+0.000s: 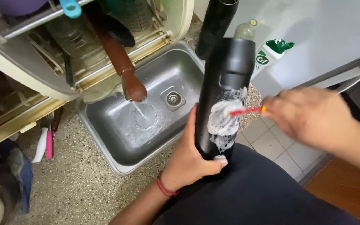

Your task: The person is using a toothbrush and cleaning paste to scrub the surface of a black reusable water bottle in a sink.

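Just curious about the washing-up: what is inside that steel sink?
Inside the rectangular steel sink: running water from the brown tap, a round drain, foam. The tall black bottle covers its right edge.

Two hands are seen: a left hand (188, 160) and a right hand (309, 114). One tall black bottle (223, 66) is counted, and one brush with a red handle (244, 111). One steel sink (117, 137) is set in one speckled worktop (76, 187), with one brown tap (123, 66) and one round drain (173, 98). Two soap bottles (267, 56) are counted behind the sink, one with a green cap. One red band (164, 188) is worn on the wrist. One dish rack (26, 62) is seen.
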